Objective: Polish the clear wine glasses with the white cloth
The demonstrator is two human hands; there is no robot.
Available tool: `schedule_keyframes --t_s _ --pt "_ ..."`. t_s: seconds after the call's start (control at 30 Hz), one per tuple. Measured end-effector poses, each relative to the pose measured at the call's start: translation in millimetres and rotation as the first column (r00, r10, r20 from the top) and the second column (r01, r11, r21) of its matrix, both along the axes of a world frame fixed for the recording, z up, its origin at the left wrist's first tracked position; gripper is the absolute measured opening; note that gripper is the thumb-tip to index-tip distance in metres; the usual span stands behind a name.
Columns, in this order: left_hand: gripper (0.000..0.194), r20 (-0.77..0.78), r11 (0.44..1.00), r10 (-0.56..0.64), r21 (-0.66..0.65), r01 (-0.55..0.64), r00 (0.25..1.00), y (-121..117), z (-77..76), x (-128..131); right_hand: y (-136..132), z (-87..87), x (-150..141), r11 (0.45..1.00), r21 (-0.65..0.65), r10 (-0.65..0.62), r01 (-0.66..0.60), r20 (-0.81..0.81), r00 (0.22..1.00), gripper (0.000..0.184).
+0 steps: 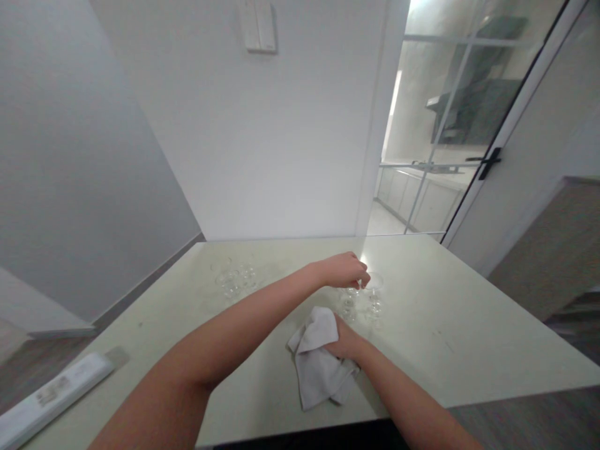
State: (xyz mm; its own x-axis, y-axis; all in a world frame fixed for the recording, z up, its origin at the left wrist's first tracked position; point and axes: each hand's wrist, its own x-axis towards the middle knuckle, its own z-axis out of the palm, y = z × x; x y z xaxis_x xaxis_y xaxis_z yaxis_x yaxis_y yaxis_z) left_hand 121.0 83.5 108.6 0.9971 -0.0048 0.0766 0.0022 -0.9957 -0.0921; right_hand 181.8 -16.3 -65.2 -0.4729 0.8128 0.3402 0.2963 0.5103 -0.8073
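My left hand (347, 271) reaches across to the right side of the table, its fingers closed at the rim of a clear stemmed glass (349, 306). Part of that glass is hidden by the hand. Just to its right is another clear glass (375, 303). Nearer to me, my right hand (345, 342) grips a light grey cloth (321, 369), which hangs in loose folds down over the table. The cloth covers most of the right fingers.
Several clear glasses (232, 282) stand at the back left of the pale table (422, 337). A long white box (56, 394) lies along its left edge. Behind the table is a white wall (281, 137), with a glazed door (435, 125) to the right.
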Motion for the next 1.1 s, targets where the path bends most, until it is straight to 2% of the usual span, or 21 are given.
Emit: schedule_keyframes --t_s 0.07,0.2,0.33,0.43,0.53,0.6,0.73,0.93,1.1 --pt "0.006 0.044 1.000 -0.012 -0.014 0.012 0.999 1 9.6 -23 1 -0.9 0 1.000 0.024 0.020 -0.020 0.013 1.000 0.006" --pt "0.015 0.090 0.996 0.092 -0.002 -0.093 0.992 -8 43.6 -83 -1 3.3 2 0.998 0.033 0.055 -0.055 0.017 0.998 0.011" --pt "0.021 0.060 0.953 0.303 -0.033 -0.301 0.951 -34 79.2 -149 -5 8.7 3 0.998 0.016 0.064 -0.065 0.019 0.998 0.015" --pt "0.022 0.001 0.878 0.475 -0.069 -0.474 0.880 -57 90.4 -196 -4 7.7 2 0.998 0.020 0.056 -0.057 0.031 0.998 0.015" --pt "0.023 -0.072 0.790 0.603 -0.087 -0.607 0.795 -80 84.7 -235 -3 3.8 0 0.998 0.030 0.057 -0.058 0.021 0.998 0.014" --pt "0.024 -0.096 0.759 0.636 -0.099 -0.643 0.766 -94 75.6 -254 -3 1.7 -1 0.999 0.014 0.029 -0.029 0.019 0.999 0.013" --pt "0.029 -0.092 0.763 0.625 -0.140 -0.631 0.775 -111 59.6 -272 -4 1.6 -2 1.000 -0.012 -0.006 0.006 0.007 1.000 0.011" --pt "0.029 -0.065 0.766 0.611 -0.200 -0.610 0.789 -117 51.5 -280 -6 2.2 -1 0.997 -0.074 0.011 -0.017 -0.085 0.996 0.013" --pt "0.025 -0.104 0.741 0.633 -0.207 -0.639 0.767 -124 40.4 -285 -6 -6.6 1 0.992 -0.129 -0.037 0.019 -0.139 0.990 0.018"
